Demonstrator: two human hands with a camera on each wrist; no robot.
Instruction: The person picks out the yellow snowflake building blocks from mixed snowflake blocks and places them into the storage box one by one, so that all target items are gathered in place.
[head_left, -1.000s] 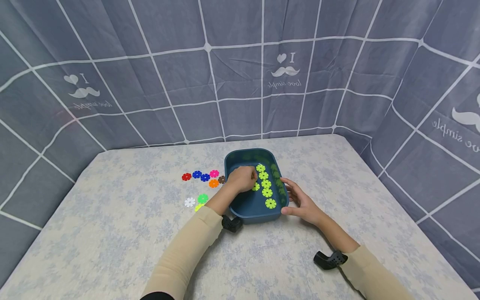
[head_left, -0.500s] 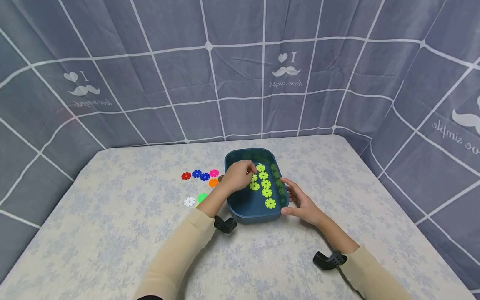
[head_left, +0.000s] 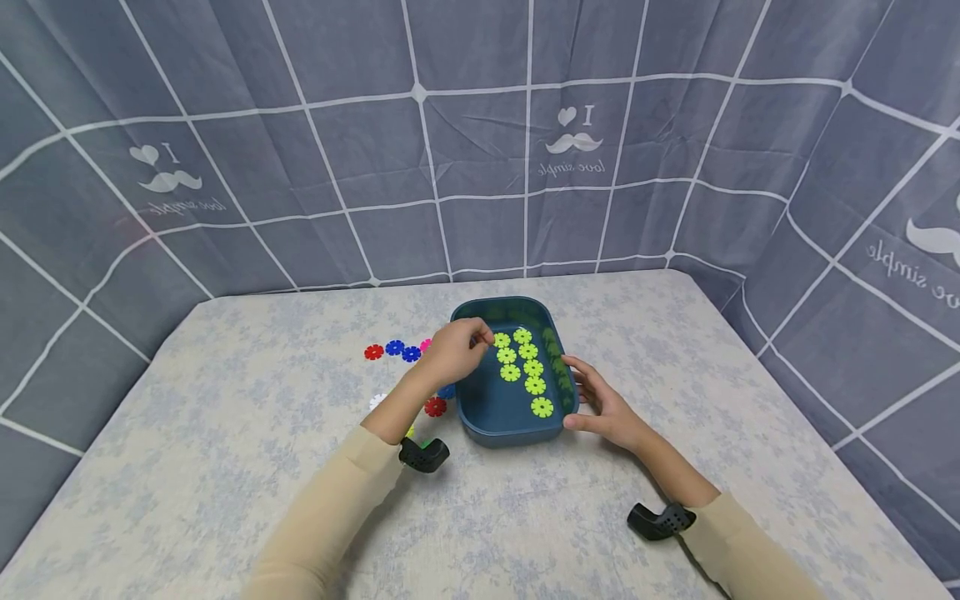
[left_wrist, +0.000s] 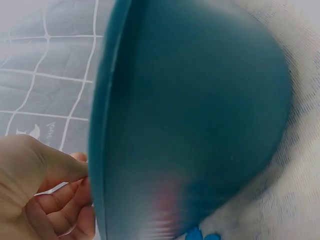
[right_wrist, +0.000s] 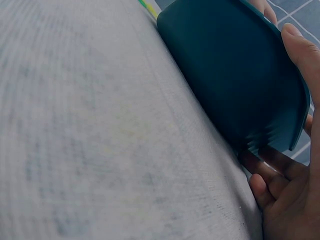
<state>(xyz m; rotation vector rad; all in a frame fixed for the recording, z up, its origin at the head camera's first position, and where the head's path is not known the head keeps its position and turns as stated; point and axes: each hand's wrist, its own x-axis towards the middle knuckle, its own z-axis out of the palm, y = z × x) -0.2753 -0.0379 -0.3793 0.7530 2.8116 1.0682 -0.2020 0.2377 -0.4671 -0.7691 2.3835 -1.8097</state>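
Observation:
In the head view, yellow-green snowflake discs (head_left: 535,386) lie in two columns on the floor of a dark teal bin (head_left: 487,410). My left hand (head_left: 453,350) hovers over the bin's left rim, fingers loosely bent, with no disc visible in them. The rim covers some of its fingertips in the left wrist view, where the bin's outer wall (left_wrist: 200,100) fills the middle. At the bin's right side, my right hand (head_left: 607,412) rests spread against the wall. The right wrist view puts its thumb (right_wrist: 295,40) at the rim and its fingers (right_wrist: 272,172) against the outer wall.
Loose discs lie left of the bin, among them red (head_left: 435,407), blue (head_left: 411,354) and white (head_left: 377,402); my left arm partly covers this group. A patterned cloth (head_left: 585,517) covers the table, and a grey gridded curtain (head_left: 480,150) hangs behind it.
My left hand has drawn back leftward from the middle of the bin to its left rim. A left column of yellow-green discs now shows uncovered. The right hand stays put.

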